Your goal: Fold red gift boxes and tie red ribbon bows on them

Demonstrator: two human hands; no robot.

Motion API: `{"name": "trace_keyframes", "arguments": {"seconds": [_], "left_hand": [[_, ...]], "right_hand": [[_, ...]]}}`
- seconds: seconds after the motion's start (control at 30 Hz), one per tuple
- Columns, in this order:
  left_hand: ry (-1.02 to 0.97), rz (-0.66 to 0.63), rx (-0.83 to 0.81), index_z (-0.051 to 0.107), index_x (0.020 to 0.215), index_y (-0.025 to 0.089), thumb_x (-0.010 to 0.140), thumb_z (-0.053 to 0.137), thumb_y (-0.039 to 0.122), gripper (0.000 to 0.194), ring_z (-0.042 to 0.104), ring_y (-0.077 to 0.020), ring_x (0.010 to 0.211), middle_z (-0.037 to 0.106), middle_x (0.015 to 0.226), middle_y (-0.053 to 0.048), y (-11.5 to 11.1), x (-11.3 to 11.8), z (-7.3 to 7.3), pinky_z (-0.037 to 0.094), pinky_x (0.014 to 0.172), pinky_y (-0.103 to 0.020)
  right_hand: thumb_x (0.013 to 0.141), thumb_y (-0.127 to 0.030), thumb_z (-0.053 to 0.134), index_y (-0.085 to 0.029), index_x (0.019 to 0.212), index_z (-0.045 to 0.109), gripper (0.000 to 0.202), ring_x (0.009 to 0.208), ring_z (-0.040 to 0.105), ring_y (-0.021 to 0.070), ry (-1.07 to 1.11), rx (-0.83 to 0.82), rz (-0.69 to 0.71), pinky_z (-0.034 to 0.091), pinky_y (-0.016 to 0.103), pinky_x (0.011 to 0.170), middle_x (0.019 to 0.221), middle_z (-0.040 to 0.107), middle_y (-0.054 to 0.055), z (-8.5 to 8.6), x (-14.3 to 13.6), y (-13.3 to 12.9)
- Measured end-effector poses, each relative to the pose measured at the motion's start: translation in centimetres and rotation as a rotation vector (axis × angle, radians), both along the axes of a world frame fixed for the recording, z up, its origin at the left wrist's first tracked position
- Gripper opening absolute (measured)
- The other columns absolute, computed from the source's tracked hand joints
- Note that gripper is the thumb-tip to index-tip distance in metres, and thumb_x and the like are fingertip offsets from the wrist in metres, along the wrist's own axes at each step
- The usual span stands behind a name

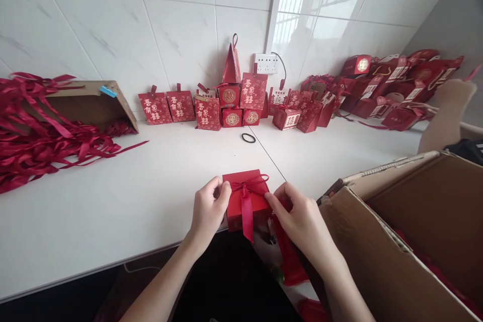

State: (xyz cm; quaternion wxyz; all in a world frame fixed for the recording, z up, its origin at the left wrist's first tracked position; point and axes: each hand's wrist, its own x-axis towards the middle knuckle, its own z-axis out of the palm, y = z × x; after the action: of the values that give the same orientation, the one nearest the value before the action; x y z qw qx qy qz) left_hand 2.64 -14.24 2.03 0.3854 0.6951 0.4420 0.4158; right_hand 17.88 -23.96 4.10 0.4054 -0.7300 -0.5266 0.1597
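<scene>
A small red gift box (236, 207) sits at the front edge of the white table, with a dark red ribbon (246, 211) tied in a bow across its top. One ribbon tail hangs down over the box's front. My left hand (212, 204) is closed, thumb and fingers pinching the ribbon at the box's left edge. On the opposite side, my right hand (298, 211) pinches the bow's right part between thumb and curled forefinger. The fingertips of both hands touch or nearly touch the box, and the curled fingers are partly hidden.
Behind stand several red gift boxes (207, 113) along the tiled wall. A pile of ribbons (56, 146) lies left beside a tipped cardboard box (124, 100). A black hair tie (248, 138) lies mid-table. An open carton (392, 226) blocks the right; another person's arm (441, 115) shows beyond.
</scene>
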Motion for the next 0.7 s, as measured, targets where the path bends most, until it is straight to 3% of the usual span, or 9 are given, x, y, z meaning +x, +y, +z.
{"name": "trace_keyframes", "arguments": {"seconds": [0.13,0.27,0.37,0.43,0.57,0.7], "left_hand": [[-0.016,-0.002,0.026,0.024,0.056,0.020,0.081,0.045,0.029,0.034,0.024,-0.0078,0.048,0.022,0.051,0.006,-0.1,0.3,-0.1,0.022,0.045,-0.021],[-0.029,-0.014,0.031,0.024,0.056,0.019,0.082,0.046,0.029,0.035,0.023,-0.0075,0.047,0.022,0.051,0.006,-0.1,0.4,0.0,0.022,0.044,-0.021],[-0.039,-0.035,0.023,0.024,0.056,0.019,0.082,0.046,0.029,0.036,0.023,-0.0074,0.047,0.022,0.050,0.006,0.0,0.4,0.1,0.022,0.044,-0.021],[-0.049,-0.056,0.008,0.025,0.056,0.019,0.083,0.047,0.031,0.037,0.023,-0.0074,0.047,0.022,0.050,0.006,0.2,0.4,0.2,0.022,0.044,-0.021],[-0.067,-0.072,-0.022,0.026,0.056,0.019,0.083,0.046,0.034,0.037,0.025,-0.0076,0.047,0.024,0.051,0.006,0.2,0.4,0.3,0.022,0.044,-0.021],[-0.062,-0.051,-0.017,0.026,0.057,0.019,0.083,0.047,0.035,0.037,0.025,-0.0077,0.048,0.025,0.051,0.006,0.1,0.4,0.2,0.023,0.045,-0.020]], "right_hand": [[0.088,-0.037,0.042,-0.021,0.060,0.039,0.033,0.039,0.041,0.0096,-0.230,0.043,-0.049,0.032,0.022,0.044,0.049,0.050,-0.004,0.5,-2.3,-1.7],[0.086,-0.028,0.049,-0.020,0.060,0.047,0.027,0.045,0.050,0.0112,-0.402,-0.179,0.182,0.032,0.022,0.045,0.058,0.058,-0.001,0.7,-3.0,-3.3],[0.078,-0.039,0.062,-0.021,0.060,0.055,0.026,0.055,0.057,0.0154,-0.407,-0.385,0.337,0.033,0.023,0.050,0.066,0.062,0.000,1.6,-1.2,-4.5],[0.079,-0.053,0.054,-0.021,0.061,0.055,0.036,0.054,0.055,0.0154,-0.325,-0.405,0.274,0.033,0.024,0.050,0.063,0.061,0.000,2.5,0.6,-4.5],[0.086,-0.062,0.024,-0.020,0.058,0.045,0.055,0.048,0.041,0.0123,-0.152,-0.202,0.004,0.029,0.024,0.047,0.051,0.046,-0.001,3.7,2.5,-1.3],[0.084,-0.058,0.036,-0.020,0.054,0.032,0.049,0.047,0.029,0.0086,0.098,-0.136,0.089,0.024,0.022,0.045,0.050,0.030,-0.005,2.3,1.6,3.2]]}}
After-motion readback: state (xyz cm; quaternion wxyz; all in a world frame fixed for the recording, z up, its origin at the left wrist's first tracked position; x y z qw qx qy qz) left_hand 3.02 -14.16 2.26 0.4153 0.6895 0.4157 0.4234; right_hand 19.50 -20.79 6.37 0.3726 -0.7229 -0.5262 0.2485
